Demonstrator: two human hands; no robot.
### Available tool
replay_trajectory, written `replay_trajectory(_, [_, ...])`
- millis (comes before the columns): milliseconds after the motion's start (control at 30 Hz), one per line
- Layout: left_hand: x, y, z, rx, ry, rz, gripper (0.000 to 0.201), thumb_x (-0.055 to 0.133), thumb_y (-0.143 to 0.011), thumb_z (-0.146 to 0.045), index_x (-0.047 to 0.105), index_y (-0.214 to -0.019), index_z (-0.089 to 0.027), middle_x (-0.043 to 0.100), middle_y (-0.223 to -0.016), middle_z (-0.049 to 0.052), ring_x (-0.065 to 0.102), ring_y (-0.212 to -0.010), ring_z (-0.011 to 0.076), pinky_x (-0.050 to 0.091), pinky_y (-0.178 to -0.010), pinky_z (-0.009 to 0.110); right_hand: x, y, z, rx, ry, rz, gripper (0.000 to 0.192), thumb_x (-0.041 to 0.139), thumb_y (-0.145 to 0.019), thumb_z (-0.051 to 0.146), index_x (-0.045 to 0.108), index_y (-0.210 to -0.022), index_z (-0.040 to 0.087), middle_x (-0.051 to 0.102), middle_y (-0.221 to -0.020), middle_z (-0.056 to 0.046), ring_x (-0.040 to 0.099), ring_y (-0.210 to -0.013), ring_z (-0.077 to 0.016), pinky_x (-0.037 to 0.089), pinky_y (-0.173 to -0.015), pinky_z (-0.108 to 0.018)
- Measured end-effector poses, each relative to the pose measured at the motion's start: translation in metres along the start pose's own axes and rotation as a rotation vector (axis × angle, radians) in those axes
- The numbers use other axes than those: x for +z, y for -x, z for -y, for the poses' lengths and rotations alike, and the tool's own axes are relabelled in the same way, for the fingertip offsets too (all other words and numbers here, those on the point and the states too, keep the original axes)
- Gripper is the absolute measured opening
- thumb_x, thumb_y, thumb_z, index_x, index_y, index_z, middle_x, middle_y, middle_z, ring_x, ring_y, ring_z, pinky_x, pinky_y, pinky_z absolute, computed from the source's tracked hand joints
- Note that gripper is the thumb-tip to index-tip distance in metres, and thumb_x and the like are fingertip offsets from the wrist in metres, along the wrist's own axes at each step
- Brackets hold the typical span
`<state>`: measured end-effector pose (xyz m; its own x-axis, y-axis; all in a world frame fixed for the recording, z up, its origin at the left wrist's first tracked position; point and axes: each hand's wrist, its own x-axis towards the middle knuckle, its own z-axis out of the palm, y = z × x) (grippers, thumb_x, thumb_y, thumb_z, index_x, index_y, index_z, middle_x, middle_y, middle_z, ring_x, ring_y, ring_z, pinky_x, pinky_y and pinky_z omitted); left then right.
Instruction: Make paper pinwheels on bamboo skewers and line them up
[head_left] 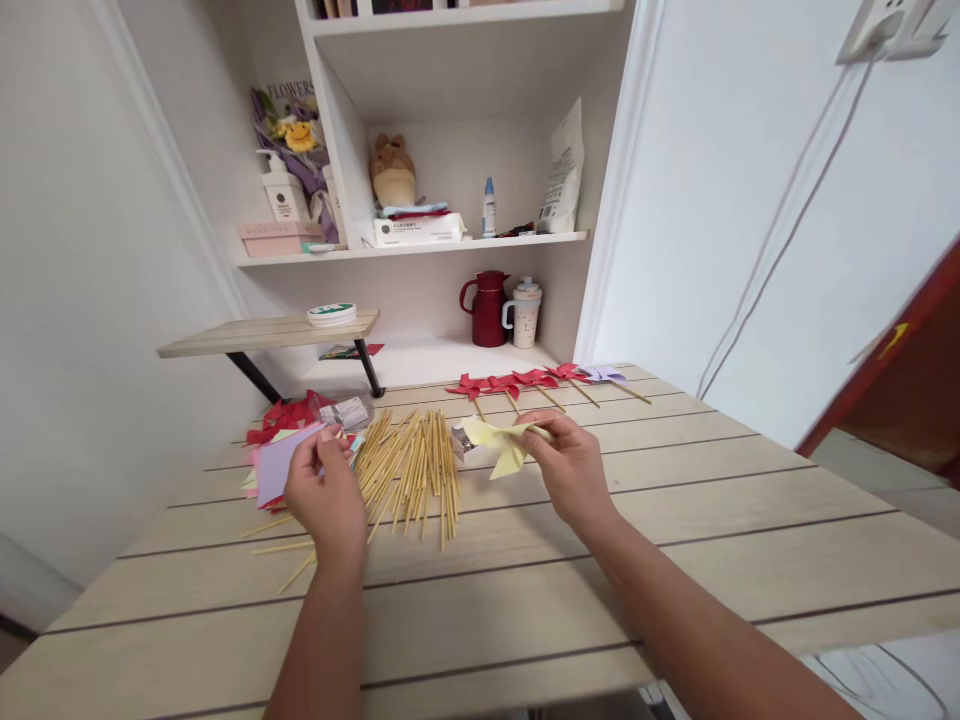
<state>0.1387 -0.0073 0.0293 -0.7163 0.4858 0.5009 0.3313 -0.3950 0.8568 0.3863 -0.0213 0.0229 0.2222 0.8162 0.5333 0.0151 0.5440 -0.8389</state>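
A: From the head view, what could go wrong here?

B: The right hand (571,472) pinches a folded yellow paper pinwheel (504,444) by its right edge, fingers closed on it, just above the table (675,520) right of centre. The folds look loose, so I judge the blades could spring open if the pinch slackens.

A: And the other hand?

B: The left hand (327,496) hovers at the left edge of the pile of wooden sticks (409,468), fingers curled near a lilac paper sheet (281,462); I cannot tell whether they grip anything. A careless sweep could scatter sticks off the near edge.

A: How does the pinwheel lie?

B: Its long axis runs left to right, with the free end pointing left toward the sticks.
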Motion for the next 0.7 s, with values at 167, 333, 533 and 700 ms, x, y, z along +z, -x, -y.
replay_trajectory(167, [0.005, 0.003, 0.009, 0.072, -0.213, 0.296, 0.023, 0.056, -0.085, -0.034, 0.073, -0.093, -0.020, 0.071, -0.082, 0.003, 0.065, -0.078, 0.0205, 0.050, -0.078, 0.034, 0.003, -0.004, -0.006, 0.132, -0.096, 0.038, 0.020, 0.079, -0.072, 0.036, 0.066, -0.075, 0.020, 0.063, -0.070, 0.000, 0.053, -0.066, -0.0158, 0.043, -0.060, -0.028])
replay_trajectory(333, [0.013, 0.007, 0.021, 0.226, -0.385, 0.531, 0.017, 0.056, -0.082, -0.027, 0.072, -0.083, -0.022, 0.072, -0.087, 0.005, 0.064, -0.077, 0.0216, 0.050, -0.078, 0.036, 0.007, 0.000, -0.006, 0.176, -0.130, 0.120, 0.021, 0.078, -0.073, 0.036, 0.064, -0.074, 0.020, 0.061, -0.070, 0.001, 0.052, -0.067, -0.0147, 0.041, -0.063, -0.028])
replay_trajectory(533, [0.014, 0.006, 0.030, 0.253, -0.476, 0.588, 0.015, 0.058, -0.080, -0.024, 0.072, -0.078, -0.022, 0.069, -0.086, 0.005, 0.062, -0.071, 0.0199, 0.050, -0.076, 0.037, 0.007, 0.000, -0.006, 0.214, -0.199, 0.115, 0.023, 0.080, -0.072, 0.034, 0.063, -0.075, 0.019, 0.062, -0.071, 0.002, 0.052, -0.067, -0.0139, 0.040, -0.063, -0.027])
replay_trajectory(700, [0.017, 0.013, 0.030, 0.278, -0.526, 0.718, 0.014, 0.060, -0.082, -0.022, 0.074, -0.080, -0.021, 0.067, -0.090, 0.006, 0.063, -0.078, 0.0202, 0.049, -0.081, 0.036, 0.007, -0.002, -0.007, 0.242, -0.294, 0.074, 0.023, 0.082, -0.070, 0.032, 0.063, -0.075, 0.020, 0.065, -0.073, 0.002, 0.053, -0.067, -0.0139, 0.041, -0.064, -0.028])
